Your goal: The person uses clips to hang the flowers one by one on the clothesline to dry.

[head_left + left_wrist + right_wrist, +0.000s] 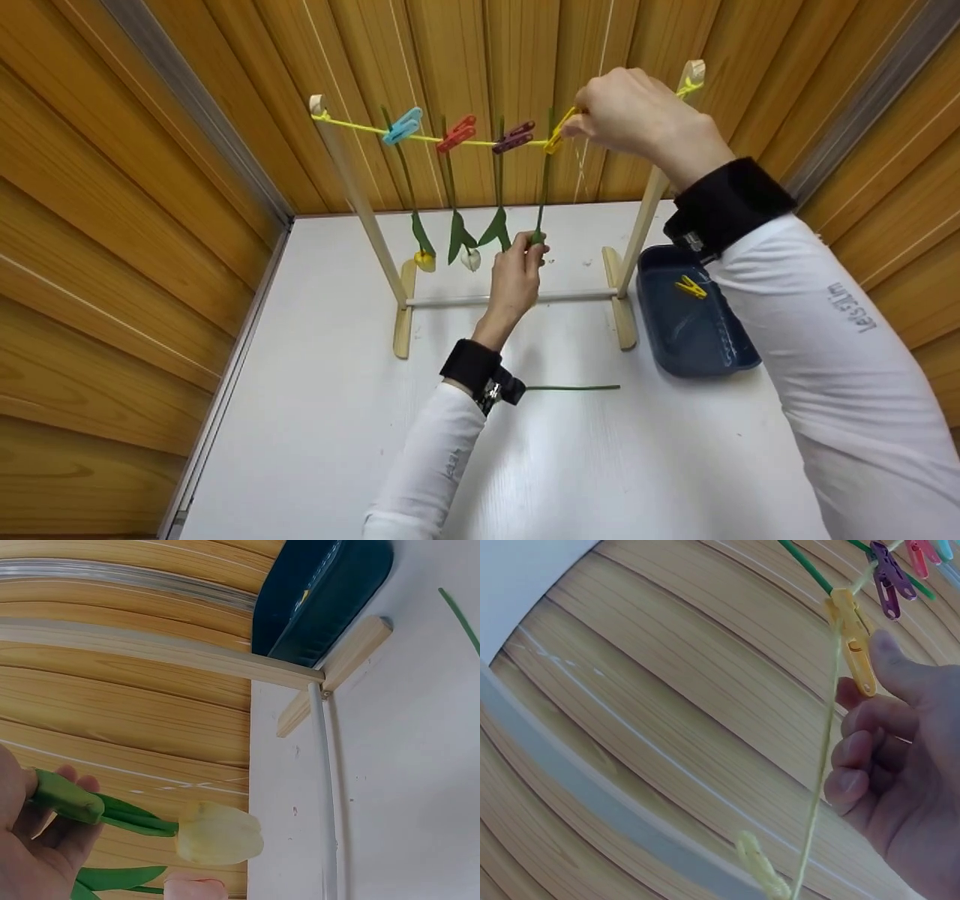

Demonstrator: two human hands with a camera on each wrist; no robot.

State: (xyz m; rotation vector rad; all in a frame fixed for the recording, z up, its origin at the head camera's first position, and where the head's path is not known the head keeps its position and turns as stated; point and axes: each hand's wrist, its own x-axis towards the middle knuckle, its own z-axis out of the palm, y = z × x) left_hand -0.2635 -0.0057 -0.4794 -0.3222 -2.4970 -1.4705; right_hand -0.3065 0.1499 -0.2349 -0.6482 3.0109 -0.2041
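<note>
My right hand [649, 116] pinches a yellow clothespin [853, 641] on the yellow cord, by its handle end. A green stem runs down from that clothespin. Lower on the same flower, my left hand [516, 276] holds the leaf and stem of a pale cream tulip [220, 832], its bloom hanging below the fingers. To the left, blue [403, 126], red [457, 133] and purple [514, 137] clothespins clip more upside-down flowers: a yellow tulip [425, 261], a white tulip [470, 259] and a pink one [195, 886], whose bloom my left hand hides in the head view.
The cord is tied between two wooden posts [360, 202] joined by a low white bar [574, 296]. At the right stands a dark blue bin [686, 352] holding a yellow clothespin [691, 286]. A green stem [574, 388] lies on the white table [300, 420], partly behind my left wrist.
</note>
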